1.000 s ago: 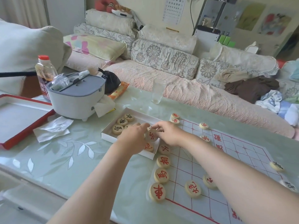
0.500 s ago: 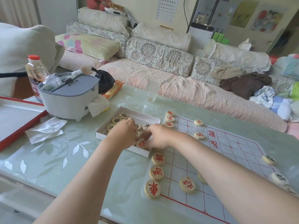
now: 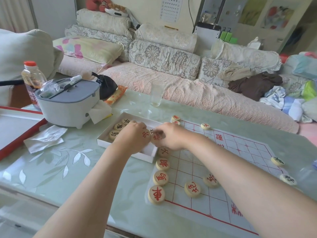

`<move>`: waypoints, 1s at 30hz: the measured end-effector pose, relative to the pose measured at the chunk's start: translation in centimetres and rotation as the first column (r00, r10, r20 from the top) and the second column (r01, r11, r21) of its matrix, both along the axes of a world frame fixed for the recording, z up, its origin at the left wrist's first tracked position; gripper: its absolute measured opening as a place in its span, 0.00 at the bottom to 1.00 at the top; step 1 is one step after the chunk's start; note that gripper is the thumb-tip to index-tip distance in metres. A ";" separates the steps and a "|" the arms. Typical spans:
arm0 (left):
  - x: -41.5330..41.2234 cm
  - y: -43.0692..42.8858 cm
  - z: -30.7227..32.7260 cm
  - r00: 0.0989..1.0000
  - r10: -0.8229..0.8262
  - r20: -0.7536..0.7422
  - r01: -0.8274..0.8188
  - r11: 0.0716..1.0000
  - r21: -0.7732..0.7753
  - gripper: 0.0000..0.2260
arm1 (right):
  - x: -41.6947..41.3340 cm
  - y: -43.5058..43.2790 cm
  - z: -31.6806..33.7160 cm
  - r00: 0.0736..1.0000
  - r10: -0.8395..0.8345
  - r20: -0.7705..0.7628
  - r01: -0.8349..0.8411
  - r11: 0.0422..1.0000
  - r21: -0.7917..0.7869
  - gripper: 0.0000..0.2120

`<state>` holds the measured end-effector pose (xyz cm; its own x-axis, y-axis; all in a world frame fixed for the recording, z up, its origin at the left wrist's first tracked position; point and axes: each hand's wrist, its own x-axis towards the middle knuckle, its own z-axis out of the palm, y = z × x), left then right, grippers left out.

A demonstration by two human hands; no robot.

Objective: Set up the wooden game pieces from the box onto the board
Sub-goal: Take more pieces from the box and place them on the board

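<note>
A shallow white box [image 3: 104, 141] lies on the table left of the paper board [image 3: 228, 170] with red grid lines. Both hands reach into the box. My left hand [image 3: 133, 139] grips a round wooden piece with a red character [image 3: 146, 134]. My right hand [image 3: 171, 137] pinches another red-marked piece [image 3: 157, 137] beside it. Three black-marked pieces [image 3: 118, 126] lie at the box's far left. Several red pieces [image 3: 160, 177] line the board's left edge, with a red cannon piece [image 3: 192, 187] one column in. Black pieces [image 3: 277, 161] sit at the right edge.
A grey lidded appliance [image 3: 68, 103] and a sauce bottle [image 3: 32, 79] stand left of the box, with crumpled tissue [image 3: 45, 139] and a red-edged tray [image 3: 15, 127] nearer. An empty glass [image 3: 157, 93] stands behind the box. A sofa with cushions [image 3: 164, 55] runs along the table's far side.
Both hands stayed in the box and now each lifts a red-marked piece. The camera tilted slightly.
</note>
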<state>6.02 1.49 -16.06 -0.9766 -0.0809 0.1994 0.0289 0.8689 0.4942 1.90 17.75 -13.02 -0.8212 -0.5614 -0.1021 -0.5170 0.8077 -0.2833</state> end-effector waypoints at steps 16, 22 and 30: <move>-0.7 13.5 -0.7 0.925 -0.373 0.073 0.375 0.927 -0.002 0.16 | -1.9 16.0 0.1 0.929 -0.360 -0.088 0.364 0.931 0.034 0.20; -3.2 14.5 -2.0 0.887 -0.435 0.154 0.449 0.891 -0.073 0.17 | -6.0 15.8 -1.7 0.916 -0.377 -0.138 0.389 0.918 0.074 0.19; -5.3 14.7 -2.8 0.868 -0.461 0.185 0.478 0.877 -0.055 0.18 | -12.0 14.3 -3.8 0.907 -0.393 -0.152 0.409 0.907 0.095 0.20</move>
<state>0.69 16.24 -18.90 -0.9133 0.4068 0.0199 0.3730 0.8157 0.4422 -10.09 32.05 -16.78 -0.9848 -0.1716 -0.0288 -0.1668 0.9782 -0.1234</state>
